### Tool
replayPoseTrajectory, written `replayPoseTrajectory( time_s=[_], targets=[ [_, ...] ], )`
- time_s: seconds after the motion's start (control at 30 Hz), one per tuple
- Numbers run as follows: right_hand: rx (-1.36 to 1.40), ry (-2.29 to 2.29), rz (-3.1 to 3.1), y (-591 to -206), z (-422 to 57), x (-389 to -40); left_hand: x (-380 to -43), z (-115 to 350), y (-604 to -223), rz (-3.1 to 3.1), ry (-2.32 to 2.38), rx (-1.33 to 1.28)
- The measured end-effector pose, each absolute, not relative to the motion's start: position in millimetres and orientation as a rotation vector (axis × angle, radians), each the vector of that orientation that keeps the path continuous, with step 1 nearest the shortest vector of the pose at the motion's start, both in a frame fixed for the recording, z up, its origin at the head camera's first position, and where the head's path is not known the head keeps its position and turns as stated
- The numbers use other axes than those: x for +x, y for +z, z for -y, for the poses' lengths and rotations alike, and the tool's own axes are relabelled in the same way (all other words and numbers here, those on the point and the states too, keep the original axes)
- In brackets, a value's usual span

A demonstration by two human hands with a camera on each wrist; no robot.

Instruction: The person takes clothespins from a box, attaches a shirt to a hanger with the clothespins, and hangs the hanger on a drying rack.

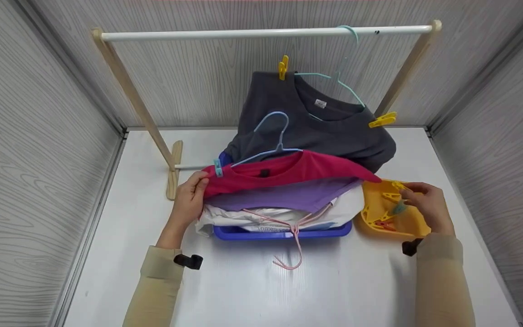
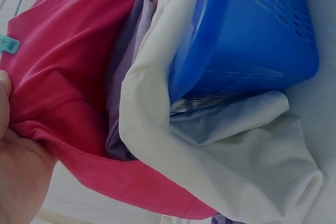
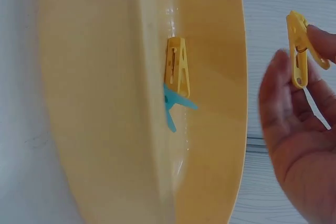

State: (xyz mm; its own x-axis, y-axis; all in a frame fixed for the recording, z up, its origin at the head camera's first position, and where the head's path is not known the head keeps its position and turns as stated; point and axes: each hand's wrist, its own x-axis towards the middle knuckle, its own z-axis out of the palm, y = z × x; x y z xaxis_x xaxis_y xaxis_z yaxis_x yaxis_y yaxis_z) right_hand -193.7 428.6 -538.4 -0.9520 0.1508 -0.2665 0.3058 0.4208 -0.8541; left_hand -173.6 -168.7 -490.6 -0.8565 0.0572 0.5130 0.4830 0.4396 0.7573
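Two hands work: the left hand point(image 1: 189, 197) pinches the red shirt point(image 1: 243, 184) at one shoulder, beside a teal clip point(image 1: 218, 168), above a blue basket point(image 1: 284, 235); the right hand point(image 1: 431, 206) pinches a yellow clip point(image 3: 298, 40) by an orange tub point(image 3: 210, 156). The opposite shoulder shows no clip, so tugging could slide it off the blue hanger point(image 1: 280, 147); a loose pinch could drop the yellow clip.

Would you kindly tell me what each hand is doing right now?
Left hand: holding the red shirt by its shoulder.
Right hand: holding a yellow clothespin, pinched in its fingers.
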Motion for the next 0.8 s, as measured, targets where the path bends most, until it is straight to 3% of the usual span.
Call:
replayPoseTrajectory(
  time_s=[0.2, 0.5, 0.8],
  targets=[
    [0.428, -1.573, -2.533, -534, -426, -189, -165, 168, -469, 2.333, -1.489, -0.413],
    [0.427, -1.647, -2.504, -516, -415, -185, -165, 171, -466, 2.341, -1.561, -0.391],
    [0.227, -2.087, -2.334, -487, -393, -181, -166, 172, -469, 2.292, -1.607, -0.410]
  ],
)
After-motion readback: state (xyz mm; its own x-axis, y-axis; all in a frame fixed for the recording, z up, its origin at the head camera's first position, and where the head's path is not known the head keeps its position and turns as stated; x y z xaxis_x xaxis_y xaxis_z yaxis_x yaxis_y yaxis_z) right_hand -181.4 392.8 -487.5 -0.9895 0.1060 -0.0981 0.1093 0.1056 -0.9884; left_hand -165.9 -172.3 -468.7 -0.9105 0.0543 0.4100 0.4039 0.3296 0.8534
